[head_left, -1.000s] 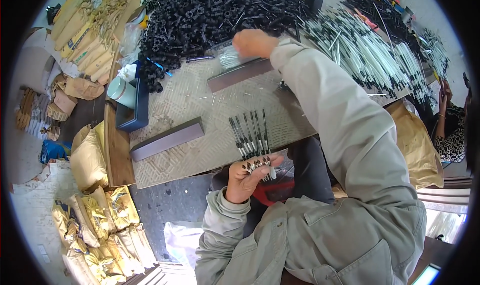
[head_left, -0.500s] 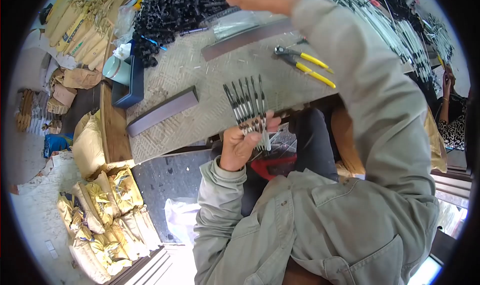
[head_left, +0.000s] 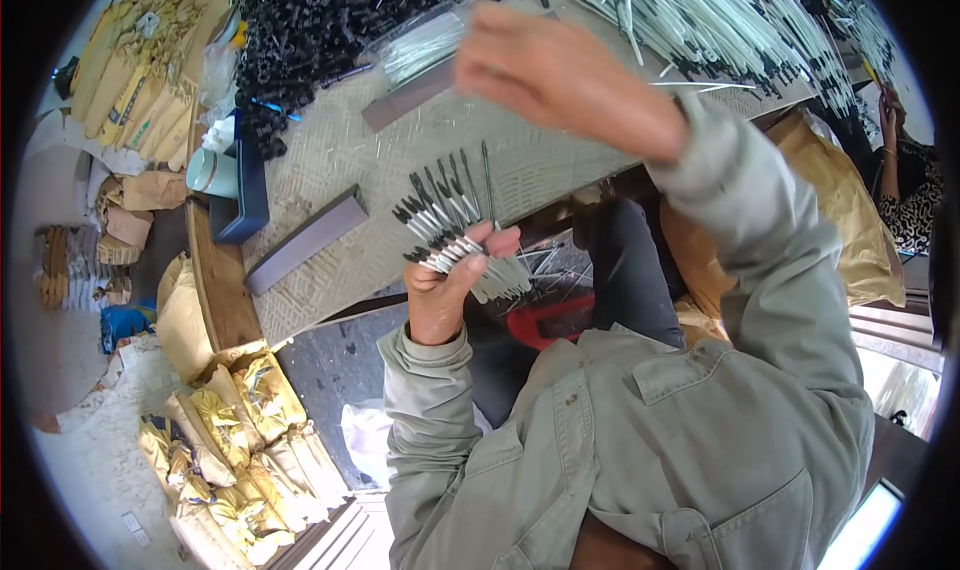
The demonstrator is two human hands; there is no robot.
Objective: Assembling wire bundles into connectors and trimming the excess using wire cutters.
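My left hand (head_left: 440,295) is closed round a fanned bundle of thin white rods with black tips (head_left: 440,220). The black ends point up and away over the near edge of the table, and the pale lower ends stick out below my thumb. One dark thin rod (head_left: 487,180) stands a little apart at the right of the fan. Above the table, up and to the right of the bundle, is my right hand (head_left: 560,80), bent at the wrist and smeared by motion. Whether its fingers hold anything cannot be made out.
Heaped small black parts (head_left: 310,50) and a pile of pale rods (head_left: 690,30) cover the far table. Nearer lie a grey bar (head_left: 308,240), a second bar (head_left: 410,100) and a clear bag (head_left: 420,50). A wooden edge (head_left: 215,260) bounds the left; a box of wrapped packets (head_left: 240,430) stands below.
My right hand has come back from the far heap toward me, and the yellow-handled pliers are now out of sight. More rods show in my left hand, fanned wider. The view has shifted slightly.
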